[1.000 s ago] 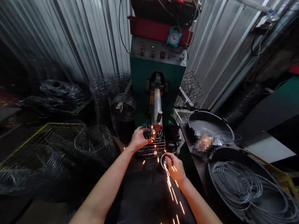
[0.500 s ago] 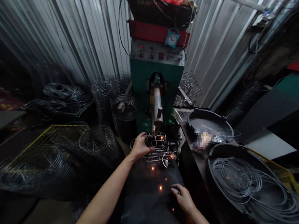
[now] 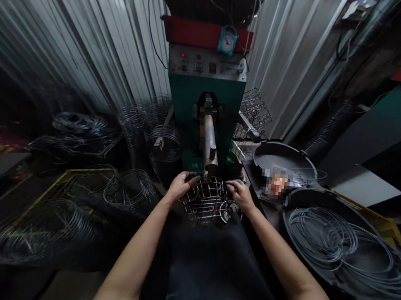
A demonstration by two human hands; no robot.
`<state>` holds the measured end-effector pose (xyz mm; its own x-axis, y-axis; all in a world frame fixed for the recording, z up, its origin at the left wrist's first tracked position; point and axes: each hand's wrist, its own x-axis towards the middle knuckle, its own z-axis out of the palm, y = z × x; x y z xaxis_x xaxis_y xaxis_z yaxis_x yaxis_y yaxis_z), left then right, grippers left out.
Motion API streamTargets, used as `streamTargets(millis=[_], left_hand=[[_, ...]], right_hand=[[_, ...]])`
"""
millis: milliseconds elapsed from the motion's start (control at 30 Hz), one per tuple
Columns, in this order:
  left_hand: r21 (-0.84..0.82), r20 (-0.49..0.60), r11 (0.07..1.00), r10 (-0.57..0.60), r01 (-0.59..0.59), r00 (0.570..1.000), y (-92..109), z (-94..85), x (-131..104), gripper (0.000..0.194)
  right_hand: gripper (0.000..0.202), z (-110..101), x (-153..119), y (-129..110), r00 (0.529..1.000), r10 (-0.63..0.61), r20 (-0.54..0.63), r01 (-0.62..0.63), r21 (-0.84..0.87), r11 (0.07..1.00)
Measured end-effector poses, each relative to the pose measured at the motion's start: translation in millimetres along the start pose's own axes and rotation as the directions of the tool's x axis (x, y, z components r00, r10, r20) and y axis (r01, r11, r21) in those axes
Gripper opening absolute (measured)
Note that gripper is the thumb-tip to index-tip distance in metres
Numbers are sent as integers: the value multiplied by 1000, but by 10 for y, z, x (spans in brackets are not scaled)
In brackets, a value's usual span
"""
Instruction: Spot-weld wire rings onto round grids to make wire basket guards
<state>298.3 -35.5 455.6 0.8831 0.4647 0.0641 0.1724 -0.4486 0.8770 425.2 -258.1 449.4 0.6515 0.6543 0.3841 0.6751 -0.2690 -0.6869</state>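
Observation:
A round wire basket of crossed metal rods sits under the arm of a green spot-welding machine. The machine's metal electrode arm ends at the basket's far rim. My left hand grips the basket's left rim, thumb and fingers closed on the wire. On the opposite side my right hand has its fingers curled at the right rim, also closed on the wire. A small wire ring shows at the basket's right side. A dark apron covers my lap below it.
At the left, bundles of wire hoops lie by a yellow crate. To the right, a black pan holds loose wire rings, with another pan behind it. A blue clock hangs on the machine.
My right hand has moved up and forward from above the apron to the basket's right rim. My left hand has shifted slightly left. The glowing sparks are gone.

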Motion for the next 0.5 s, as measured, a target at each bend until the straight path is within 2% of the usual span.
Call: streamTargets(millis=[100,200,333,500], left_hand=[[43,101,997,-73,69,992,-109,-1,171,52],[47,171,995,-95,89,981,-204,44,258,55],[102,174,989,-121,104,977,-228,22,314,55],[260,107,956,-168,135,980,-107,-95,340,46]], right_hand=[[23,146,533,10,976,-35,216,51,-68,996],[23,284,778,56,913,25,406,15,-93,996],[26,339,843,158,898,86,431,-60,-74,995],[31,307,878,156,872,140,469,-104,-101,989]])
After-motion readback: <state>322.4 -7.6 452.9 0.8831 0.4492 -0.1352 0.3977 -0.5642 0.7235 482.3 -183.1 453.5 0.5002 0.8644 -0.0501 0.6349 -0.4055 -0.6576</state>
